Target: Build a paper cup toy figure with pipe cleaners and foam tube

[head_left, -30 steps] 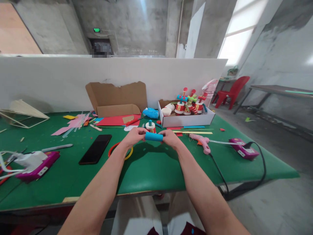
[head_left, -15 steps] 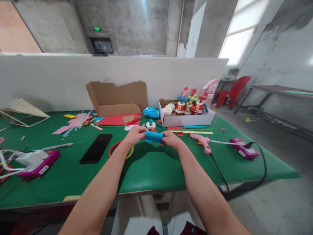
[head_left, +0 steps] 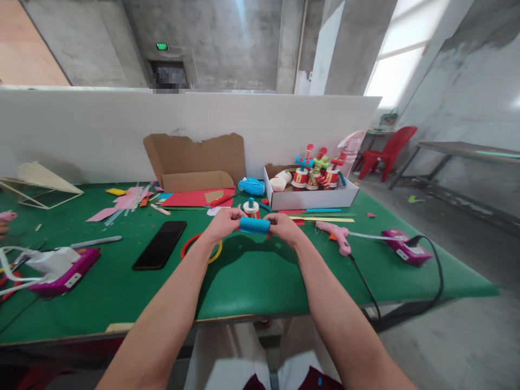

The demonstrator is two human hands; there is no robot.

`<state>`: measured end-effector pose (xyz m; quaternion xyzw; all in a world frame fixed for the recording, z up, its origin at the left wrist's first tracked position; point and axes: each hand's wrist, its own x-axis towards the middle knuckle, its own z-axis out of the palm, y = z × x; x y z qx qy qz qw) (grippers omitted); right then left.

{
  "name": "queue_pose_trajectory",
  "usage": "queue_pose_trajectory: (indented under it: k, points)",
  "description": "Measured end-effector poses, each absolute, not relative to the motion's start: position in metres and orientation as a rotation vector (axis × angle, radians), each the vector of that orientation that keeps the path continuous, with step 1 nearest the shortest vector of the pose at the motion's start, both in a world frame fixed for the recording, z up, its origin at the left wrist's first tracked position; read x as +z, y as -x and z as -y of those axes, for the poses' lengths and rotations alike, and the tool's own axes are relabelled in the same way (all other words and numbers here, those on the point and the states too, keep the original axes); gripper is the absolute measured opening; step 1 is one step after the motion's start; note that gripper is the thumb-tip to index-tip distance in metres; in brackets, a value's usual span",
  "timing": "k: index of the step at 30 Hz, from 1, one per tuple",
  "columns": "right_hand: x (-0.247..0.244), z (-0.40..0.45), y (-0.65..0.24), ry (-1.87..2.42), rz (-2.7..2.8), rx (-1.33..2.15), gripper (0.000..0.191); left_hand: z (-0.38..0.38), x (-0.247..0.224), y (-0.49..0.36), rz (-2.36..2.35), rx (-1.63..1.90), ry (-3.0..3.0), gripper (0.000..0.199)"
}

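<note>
Between my two hands is a blue paper roll (head_left: 254, 225), held level above the green table. The fingers of my left hand (head_left: 222, 224) pinch its left end, and my right hand (head_left: 285, 228) grips the right end. Just behind the roll stands a paper cup (head_left: 251, 208) with a blue folded paper spring on top. Under my left wrist lie a red ring and a yellow ring (head_left: 215, 255), partly covered by the arm.
A white box (head_left: 312, 202) of decorated cups stands at the back right. On the right lie a pink glue gun (head_left: 336, 234) and a purple power strip (head_left: 406, 248); its cord hangs over the edge. A phone (head_left: 160, 245) and another power strip (head_left: 69, 275) are on the left.
My hands and the blue paper roll stay almost in place. At the far left edge, part of another person's hand with a pink object has come further into view.
</note>
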<state>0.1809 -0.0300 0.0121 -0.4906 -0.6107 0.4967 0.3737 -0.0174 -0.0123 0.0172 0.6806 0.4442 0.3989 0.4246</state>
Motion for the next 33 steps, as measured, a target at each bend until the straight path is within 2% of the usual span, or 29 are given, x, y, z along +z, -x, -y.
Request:
queue_pose_trajectory:
  k: [15, 25, 33]
  points:
    - [0.0086, 0.0270, -0.1794, 1.266, 1.489, 1.253, 0.019, 0.0114, 0.0162, 0.0168, -1.087, 0.993, -1.687, 0.016]
    - [0.0087, 0.0267, -0.1807, 1.248, 1.513, 1.222, 0.022, 0.0150, 0.0185, 0.0154, -1.005, 0.910, -1.410, 0.018]
    - [0.0115, 0.0275, -0.1790, 1.269, 1.488, 1.261, 0.022, 0.0140, 0.0186, 0.0162, -1.069, 0.884, -1.418, 0.011]
